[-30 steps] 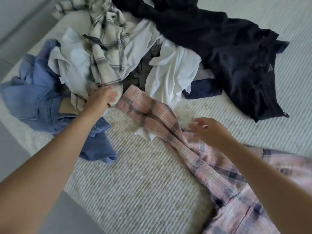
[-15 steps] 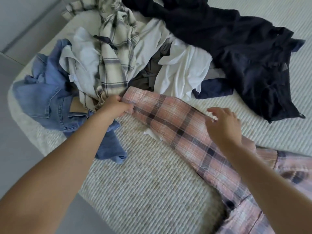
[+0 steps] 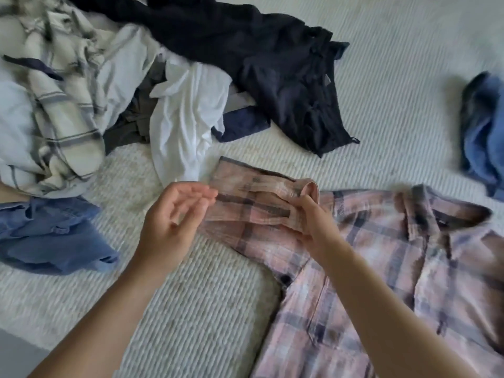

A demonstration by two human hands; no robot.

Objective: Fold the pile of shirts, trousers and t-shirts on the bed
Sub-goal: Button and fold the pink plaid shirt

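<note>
right hand [image 3: 309, 225] pinching pink plaid shirt [image 3: 381, 268] sleeve, left hand [image 3: 174, 216] loose

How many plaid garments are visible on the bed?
2. The pink plaid shirt lies spread at lower right, its sleeve gripped by the right hand. The cream plaid shirt sits crumpled in the pile, upper left. Others may be buried.

You are in a home bedroom: a bed [image 3: 191, 309] covered in a ribbed off-white woven spread fills the view, with a loose pile of household laundry [image 3: 114, 85] heaped at its far left and grey floor [image 3: 16, 358] showing near left.
</note>
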